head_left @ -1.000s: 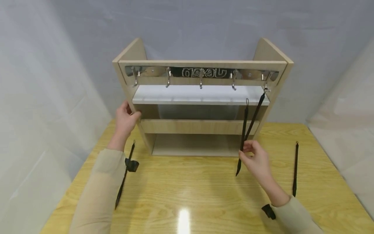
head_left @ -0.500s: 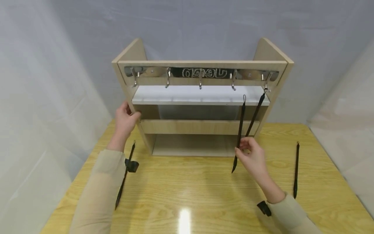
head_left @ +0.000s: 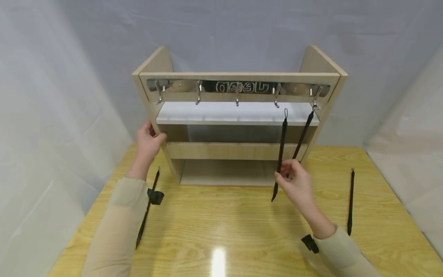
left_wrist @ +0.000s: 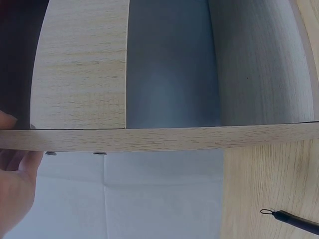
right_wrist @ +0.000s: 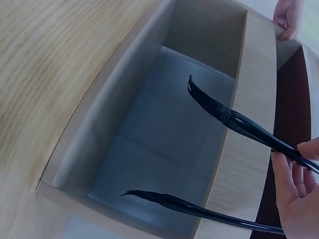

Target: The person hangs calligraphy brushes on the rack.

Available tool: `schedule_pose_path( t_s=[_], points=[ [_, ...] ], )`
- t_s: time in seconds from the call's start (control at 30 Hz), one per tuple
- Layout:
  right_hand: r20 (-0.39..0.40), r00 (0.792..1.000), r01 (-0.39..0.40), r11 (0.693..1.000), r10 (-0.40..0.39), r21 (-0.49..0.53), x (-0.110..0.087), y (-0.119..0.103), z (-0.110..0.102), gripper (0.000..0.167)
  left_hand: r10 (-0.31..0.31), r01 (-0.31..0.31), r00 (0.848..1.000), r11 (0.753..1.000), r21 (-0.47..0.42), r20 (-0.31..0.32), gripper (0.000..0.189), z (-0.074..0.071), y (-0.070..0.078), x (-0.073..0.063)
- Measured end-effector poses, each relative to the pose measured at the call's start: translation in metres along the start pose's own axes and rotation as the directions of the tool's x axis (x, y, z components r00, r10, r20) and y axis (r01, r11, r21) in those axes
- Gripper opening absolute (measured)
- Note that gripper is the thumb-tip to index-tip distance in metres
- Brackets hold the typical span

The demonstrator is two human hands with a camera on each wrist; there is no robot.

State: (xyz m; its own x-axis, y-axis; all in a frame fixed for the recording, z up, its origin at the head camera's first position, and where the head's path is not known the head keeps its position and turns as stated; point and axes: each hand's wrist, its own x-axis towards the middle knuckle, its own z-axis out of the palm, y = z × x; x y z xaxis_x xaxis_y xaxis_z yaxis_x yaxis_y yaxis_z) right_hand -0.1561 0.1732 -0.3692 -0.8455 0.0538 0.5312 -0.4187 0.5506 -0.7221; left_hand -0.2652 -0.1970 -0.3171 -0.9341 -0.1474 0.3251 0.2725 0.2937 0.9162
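My right hand [head_left: 295,182] pinches the lower handle of a black writing brush [head_left: 282,144], its cord loop up and its tip down, in front of the wooden rack [head_left: 221,151]. In the right wrist view the dark bristles of this held brush [right_wrist: 212,104] show plainly. A second brush [head_left: 304,130] hangs by its loop from the rightmost hook [head_left: 316,98], partly behind my right hand. My left hand [head_left: 149,142] grips the rack's left side panel, thumb at the front. In the left wrist view its fingers [left_wrist: 15,194] lie against the panel's edge.
Several metal hooks line a strip [head_left: 242,86] across the rack's top board. One brush [head_left: 148,211] lies on the table [head_left: 214,219] at left, another brush [head_left: 351,202] at right. Black wrist straps [head_left: 156,197] show near both sleeves. Pale cloth [head_left: 238,34] hangs behind.
My right hand has moved slightly left and up with its brush, and the brush's loop now stands higher, apart from the hanging brush. The left hand stays on the panel.
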Motion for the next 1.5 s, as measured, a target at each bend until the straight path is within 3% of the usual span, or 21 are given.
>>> schedule_pose_path(
  t_s=[0.33, 0.83, 1.5],
  points=[
    [0.020, 0.999, 0.029, 1.000, -0.029, 0.004, 0.008, -0.005, 0.001, 0.023, 0.004, -0.003, 1.000, 1.000, 0.026, -0.005, 0.049, 0.000, 0.000, 0.000],
    [0.042, 0.999, -0.002, 1.000, 0.003, -0.005, 0.010, -0.005, 0.002, 0.024, 0.031, -0.031, 1.000, 0.999, 0.018, 0.002, 0.049, 0.000, -0.001, 0.000],
    [0.020, 1.000, 0.001, 1.000, -0.001, 0.021, 0.012, -0.004, 0.006, 0.025, 0.052, -0.052, 0.999, 0.998, 0.025, -0.010, 0.046, 0.000, -0.001, -0.001]
  ],
)
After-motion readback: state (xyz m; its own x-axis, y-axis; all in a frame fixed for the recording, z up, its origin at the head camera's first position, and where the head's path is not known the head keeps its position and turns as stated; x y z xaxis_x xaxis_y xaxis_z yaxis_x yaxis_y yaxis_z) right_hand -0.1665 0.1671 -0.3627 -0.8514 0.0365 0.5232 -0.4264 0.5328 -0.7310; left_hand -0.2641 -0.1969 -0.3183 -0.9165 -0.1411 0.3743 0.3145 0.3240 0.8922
